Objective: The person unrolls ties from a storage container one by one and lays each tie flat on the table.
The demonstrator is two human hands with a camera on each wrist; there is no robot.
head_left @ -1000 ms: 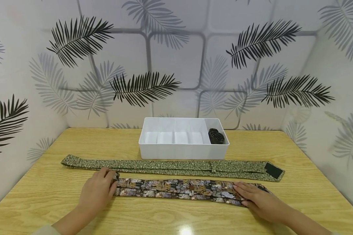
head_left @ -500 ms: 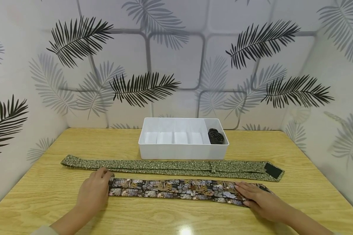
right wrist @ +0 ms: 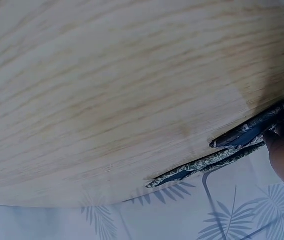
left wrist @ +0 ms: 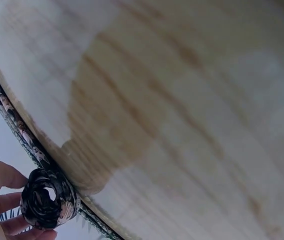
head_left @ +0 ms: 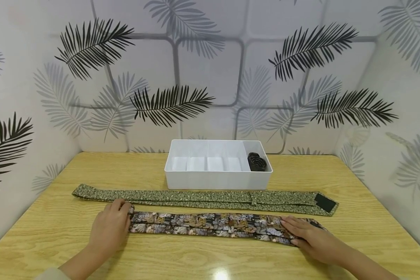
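Note:
A necktie (head_left: 203, 224) with a busy multicoloured picture print lies back side up across the table, folded lengthwise. At its left end my left hand (head_left: 109, 228) holds the rolled-up part. In the left wrist view this roll (left wrist: 46, 201) is a tight coil with a small hole in the middle, with fingers curled round its side. My right hand (head_left: 315, 240) rests with extended fingers on the tie's wide right end, whose dark-lined tip (right wrist: 242, 132) shows in the right wrist view.
Behind lies a green patterned necktie (head_left: 203, 197), stretched out full length with a black lining at its right tip. A white divided box (head_left: 218, 181) stands further back, with a dark coiled necktie (head_left: 256, 162) in its right compartment. A leaf-print wall (head_left: 210, 70) backs the wooden table (head_left: 182, 258).
My left hand has shifted a little to the left with the roll, so slightly more of the printed tie shows beside it. My right hand has barely moved.

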